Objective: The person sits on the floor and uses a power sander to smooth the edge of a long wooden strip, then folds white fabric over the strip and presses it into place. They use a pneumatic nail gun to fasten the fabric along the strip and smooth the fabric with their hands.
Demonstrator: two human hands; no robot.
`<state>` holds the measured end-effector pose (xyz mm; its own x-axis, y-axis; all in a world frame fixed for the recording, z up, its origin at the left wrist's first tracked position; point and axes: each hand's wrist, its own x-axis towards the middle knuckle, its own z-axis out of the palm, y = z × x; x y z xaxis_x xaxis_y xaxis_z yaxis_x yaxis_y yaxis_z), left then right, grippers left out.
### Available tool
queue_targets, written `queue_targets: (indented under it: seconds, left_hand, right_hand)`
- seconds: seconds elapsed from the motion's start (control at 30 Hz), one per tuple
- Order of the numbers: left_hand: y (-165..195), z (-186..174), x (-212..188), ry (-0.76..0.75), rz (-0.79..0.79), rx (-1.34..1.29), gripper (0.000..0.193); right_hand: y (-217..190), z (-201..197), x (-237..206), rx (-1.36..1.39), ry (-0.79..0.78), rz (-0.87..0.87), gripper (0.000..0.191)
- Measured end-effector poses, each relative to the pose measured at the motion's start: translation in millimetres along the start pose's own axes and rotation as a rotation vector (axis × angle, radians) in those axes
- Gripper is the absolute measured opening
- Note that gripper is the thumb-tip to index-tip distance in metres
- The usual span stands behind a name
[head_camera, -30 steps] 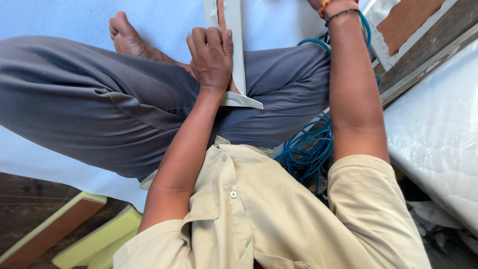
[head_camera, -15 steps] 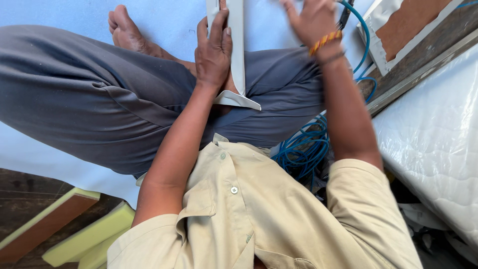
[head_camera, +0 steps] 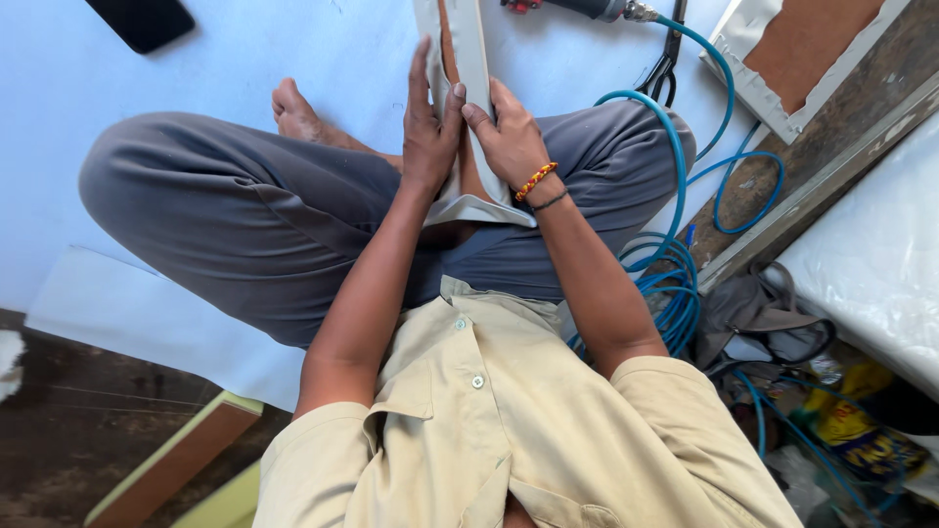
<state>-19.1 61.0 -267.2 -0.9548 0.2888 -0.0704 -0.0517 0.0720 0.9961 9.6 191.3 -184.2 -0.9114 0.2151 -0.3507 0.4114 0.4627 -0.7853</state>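
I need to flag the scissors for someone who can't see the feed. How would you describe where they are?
Start from the light blue sheet the person sits on and go to its top right, beside the raised knee in grey trousers. There the black scissors lie, handles toward the person, crossed by the blue coiled hose. They are the only thin black two-looped thing; the black slab lies far left.

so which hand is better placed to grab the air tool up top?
Right, probably. The right hand lies on the strip on the side nearer the air tool and its blue hose. The left hand presses the strip's far side and would have to cross over.
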Motion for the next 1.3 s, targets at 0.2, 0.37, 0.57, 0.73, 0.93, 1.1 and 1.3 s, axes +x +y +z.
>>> queue_targets:
  seconds: [0.2, 0.37, 0.57, 0.73, 0.93, 1.1, 1.3]
  left_hand:
    - [141, -65, 20, 0.114, 0.554, 0.953, 0.09]
    - [246, -108, 19, -0.639, 0.25, 1.063, 0.1]
    - [221, -89, 1, -0.646, 0.002, 0.708, 0.099]
    - [128, -53, -17, -0.37, 0.096, 0.504, 0.091]
    - [60, -33, -9, -0.314, -0.374, 0.7, 0.095]
    - [48, -37, -1, -0.296, -0.484, 0.733, 0.095]
    - [38, -33, -1, -0.259, -0.427, 0.739, 0.095]
  right_hand:
    - [-73, -56, -10, -0.377, -0.038, -0.392, 0.05]
    - [-133, -100, -31, -0.614, -0.256, -0.932, 0.049]
    - [-130, -106, -36, -0.526, 0.168, -1.114, 0.04]
    - [-59, -53, -16, 0.45, 0.448, -0.364, 0.045]
    - [-17, 15, 75, 0.985, 0.224, 0.324, 0.059]
    - [-34, 28, 101, 0.86, 0.274, 0.467, 0.061]
    - [-37, 30, 123, 0.595, 0.399, 0.452, 0.056]
